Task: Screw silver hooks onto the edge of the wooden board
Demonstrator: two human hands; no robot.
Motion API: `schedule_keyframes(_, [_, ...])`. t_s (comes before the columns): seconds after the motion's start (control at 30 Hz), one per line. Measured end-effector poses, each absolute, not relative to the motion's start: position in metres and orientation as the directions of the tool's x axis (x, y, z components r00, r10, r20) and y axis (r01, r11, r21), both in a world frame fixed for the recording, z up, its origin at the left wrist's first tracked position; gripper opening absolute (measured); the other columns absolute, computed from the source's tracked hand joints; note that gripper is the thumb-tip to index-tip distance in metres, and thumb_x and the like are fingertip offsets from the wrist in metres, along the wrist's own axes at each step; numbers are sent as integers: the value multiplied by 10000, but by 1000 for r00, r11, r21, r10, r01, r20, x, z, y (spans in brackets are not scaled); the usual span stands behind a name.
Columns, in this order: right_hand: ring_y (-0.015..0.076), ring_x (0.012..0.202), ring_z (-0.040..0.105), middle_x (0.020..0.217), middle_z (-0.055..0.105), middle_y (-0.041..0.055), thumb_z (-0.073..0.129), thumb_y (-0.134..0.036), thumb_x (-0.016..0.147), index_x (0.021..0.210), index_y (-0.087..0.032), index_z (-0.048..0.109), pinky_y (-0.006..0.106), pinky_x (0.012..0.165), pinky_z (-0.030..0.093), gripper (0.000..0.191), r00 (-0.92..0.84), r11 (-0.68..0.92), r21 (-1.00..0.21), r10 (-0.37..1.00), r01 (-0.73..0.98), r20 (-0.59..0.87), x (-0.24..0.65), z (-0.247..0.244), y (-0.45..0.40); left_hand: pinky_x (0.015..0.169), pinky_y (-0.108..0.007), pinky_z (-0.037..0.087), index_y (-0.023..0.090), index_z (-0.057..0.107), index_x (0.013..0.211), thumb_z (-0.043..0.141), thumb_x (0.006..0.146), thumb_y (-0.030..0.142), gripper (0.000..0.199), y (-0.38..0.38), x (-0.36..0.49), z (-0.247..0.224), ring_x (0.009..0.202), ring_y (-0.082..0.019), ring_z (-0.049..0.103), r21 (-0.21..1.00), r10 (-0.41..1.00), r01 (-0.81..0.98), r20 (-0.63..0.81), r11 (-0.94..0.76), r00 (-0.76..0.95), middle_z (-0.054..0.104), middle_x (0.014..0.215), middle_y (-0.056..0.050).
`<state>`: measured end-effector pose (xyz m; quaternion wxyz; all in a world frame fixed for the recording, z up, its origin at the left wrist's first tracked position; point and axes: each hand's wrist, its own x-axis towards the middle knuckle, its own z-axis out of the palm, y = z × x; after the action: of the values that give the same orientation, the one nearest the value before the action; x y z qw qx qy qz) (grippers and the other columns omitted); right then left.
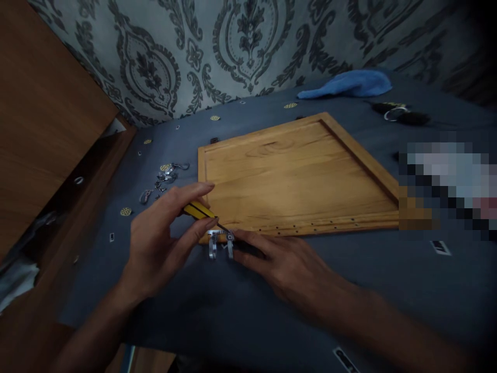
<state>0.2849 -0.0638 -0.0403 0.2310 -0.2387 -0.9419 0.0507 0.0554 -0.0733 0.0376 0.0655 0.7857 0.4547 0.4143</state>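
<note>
A yellow and black screwdriver (199, 210) is held between the thumb and fingers of my left hand (165, 233). Its thin shaft slants down to a screw spot on a shiny metal hook (230, 244) at the near left corner of a wooden board (267, 176). A second metal hook (212, 246) sits on the same edge, just left of it. My right hand (287, 259) pinches the right-hand hook with thumb and forefinger; something dark shows between these fingers. Small dark holes run along the board's near edge, and a raised rim borders the board.
Several loose metal hooks (165, 177) lie on the dark patterned cloth (174, 321) left of the board. A blue cloth (349, 84) rests at the back. At the right are a dark item with a ring (396, 113) and a pixelated patch. Wooden furniture (50, 103) borders the left.
</note>
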Motion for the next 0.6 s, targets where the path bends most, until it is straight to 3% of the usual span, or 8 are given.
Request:
schedule_keyframes(0.23, [244, 891, 766, 1394, 679, 128, 487, 58, 861, 1288, -208, 682, 377, 688, 641, 540, -783, 874, -218, 485, 433, 389, 284, -39, -63, 1013, -279, 581, 327, 648, 1369, 763, 927, 164, 485, -74, 56, 45, 1068, -152, 742, 432, 741, 651, 592, -624, 317, 752, 1265, 19])
schedule_keyframes(0.43, [273, 941, 770, 1389, 686, 134, 523, 34, 871, 1256, -211, 698, 394, 706, 648, 489, -789, 871, -212, 491, 443, 369, 284, -38, -63, 933, -218, 576, 300, 647, 1383, 728, 943, 111, 485, -71, 53, 49, 1023, -120, 727, 496, 736, 554, 546, -669, 399, 774, 1133, 18])
schedule_keyframes(0.6, [248, 974, 766, 1374, 697, 113, 565, 6, 877, 1252, -230, 696, 353, 745, 637, 461, -795, 869, -186, 495, 459, 350, 284, -36, -64, 1041, -304, 559, 313, 635, 1400, 728, 928, 77, 536, -70, 48, 46, 1085, -152, 730, 519, 721, 501, 540, -692, 435, 753, 1285, -10])
